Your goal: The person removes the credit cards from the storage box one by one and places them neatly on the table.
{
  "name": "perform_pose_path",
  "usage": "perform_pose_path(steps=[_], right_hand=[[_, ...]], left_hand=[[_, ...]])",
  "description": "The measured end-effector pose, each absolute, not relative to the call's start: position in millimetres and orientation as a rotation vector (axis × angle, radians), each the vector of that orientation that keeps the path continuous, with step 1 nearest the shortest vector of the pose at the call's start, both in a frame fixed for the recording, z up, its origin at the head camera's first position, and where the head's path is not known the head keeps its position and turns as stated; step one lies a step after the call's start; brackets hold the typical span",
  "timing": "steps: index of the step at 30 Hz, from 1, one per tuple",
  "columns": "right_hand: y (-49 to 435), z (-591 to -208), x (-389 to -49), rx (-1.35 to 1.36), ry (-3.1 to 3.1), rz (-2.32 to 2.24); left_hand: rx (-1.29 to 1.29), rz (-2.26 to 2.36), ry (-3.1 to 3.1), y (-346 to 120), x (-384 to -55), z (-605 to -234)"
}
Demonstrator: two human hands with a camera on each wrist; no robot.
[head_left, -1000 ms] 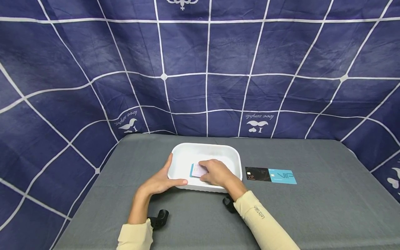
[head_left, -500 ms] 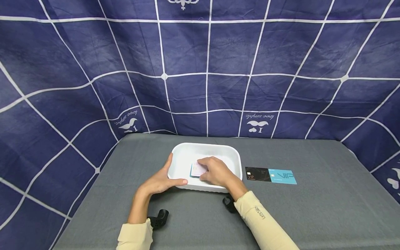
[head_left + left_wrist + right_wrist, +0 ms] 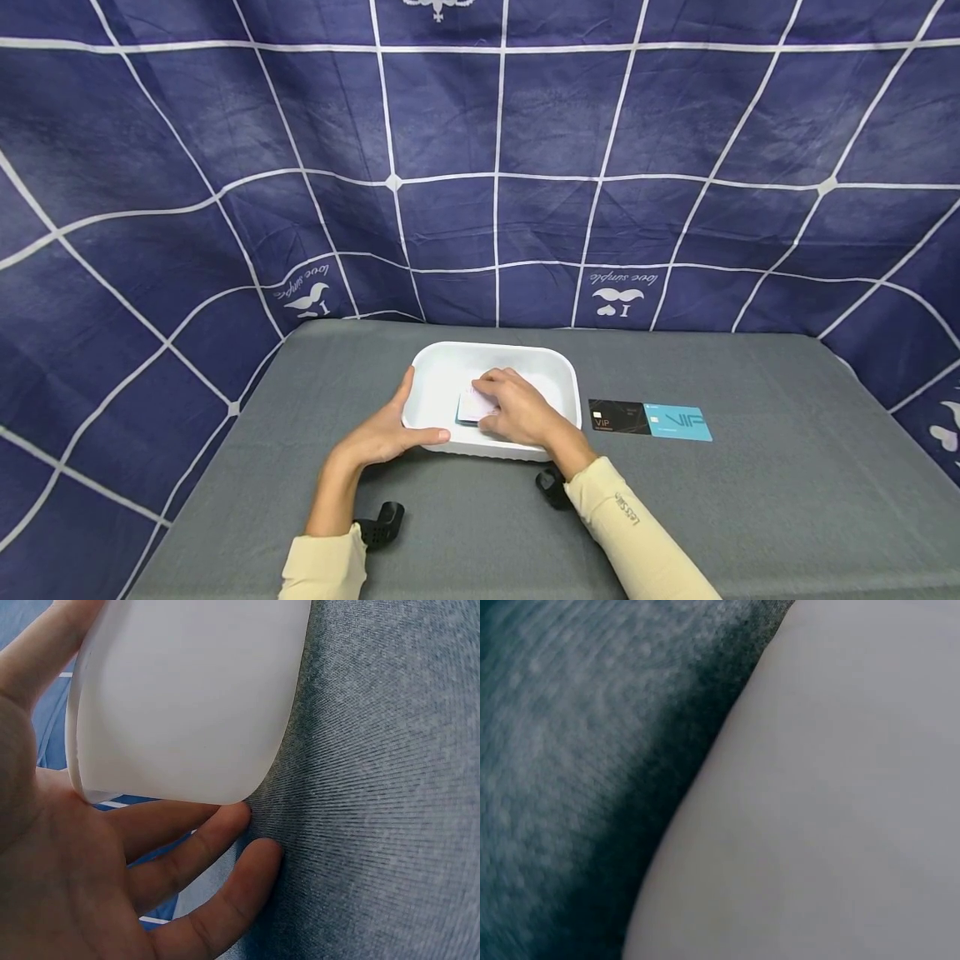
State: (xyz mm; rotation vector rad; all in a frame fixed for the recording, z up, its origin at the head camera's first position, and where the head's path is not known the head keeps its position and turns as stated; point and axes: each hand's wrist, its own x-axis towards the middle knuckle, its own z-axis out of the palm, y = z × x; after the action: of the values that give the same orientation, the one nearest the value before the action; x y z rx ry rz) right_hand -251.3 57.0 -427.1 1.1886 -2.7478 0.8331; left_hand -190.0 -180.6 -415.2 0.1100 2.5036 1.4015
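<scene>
Pinching the pale card (image 3: 474, 407) between thumb and bent fingers, the right hand (image 3: 519, 413) is inside the white tray (image 3: 438, 379), centre of the frame. The card's right part is hidden, so its long axis cannot be told. The tray's runs left to right. The left hand (image 3: 381, 435), thumb and fingers spread, grips its left end. Right of centre, the black card (image 3: 619, 417) and blue card (image 3: 678, 422) lie end to end, long axes left-right, dipping slightly rightward.
</scene>
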Motion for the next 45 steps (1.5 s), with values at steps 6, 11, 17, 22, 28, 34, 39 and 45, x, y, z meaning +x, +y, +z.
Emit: perform_pose_path(steps=[6,11,17,22,28,34,39,45], right_hand=[[59.5,-426.8,-251.2,1.176,-2.744,0.867],[60.5,-426.4,-251.9,1.19,-2.715,0.899],[60.0,-426.9,-253.4,1.211,-2.675,0.925],[58.2,-427.3,-252.7,1.232,-2.661,0.938],[59.0,-426.8,-250.9,1.234,-2.665,0.937],[60.0,-425.0,-250.0,1.271,-2.629,0.871],[61.0,-425.1,-249.1,1.298,-2.594,0.804],[62.5,-424.2,-248.4,1.276,-2.593,0.792]], left_hand=[[0.11,1.406,2.497,-179.0,-190.7,-415.4],[0.121,1.412,2.494,-179.0,-191.2,-415.4],[0.112,1.408,2.494,-180.3,-190.2,-415.0],[0.107,1.412,2.497,-182.0,-188.5,-415.2],[0.139,1.44,2.484,-181.2,-189.5,-416.0],[0.138,1.443,2.483,-180.7,-189.8,-415.3],[0.125,1.431,2.478,-180.2,-189.0,-413.6],[0.121,1.422,2.484,-180.0,-188.5,-413.3]])
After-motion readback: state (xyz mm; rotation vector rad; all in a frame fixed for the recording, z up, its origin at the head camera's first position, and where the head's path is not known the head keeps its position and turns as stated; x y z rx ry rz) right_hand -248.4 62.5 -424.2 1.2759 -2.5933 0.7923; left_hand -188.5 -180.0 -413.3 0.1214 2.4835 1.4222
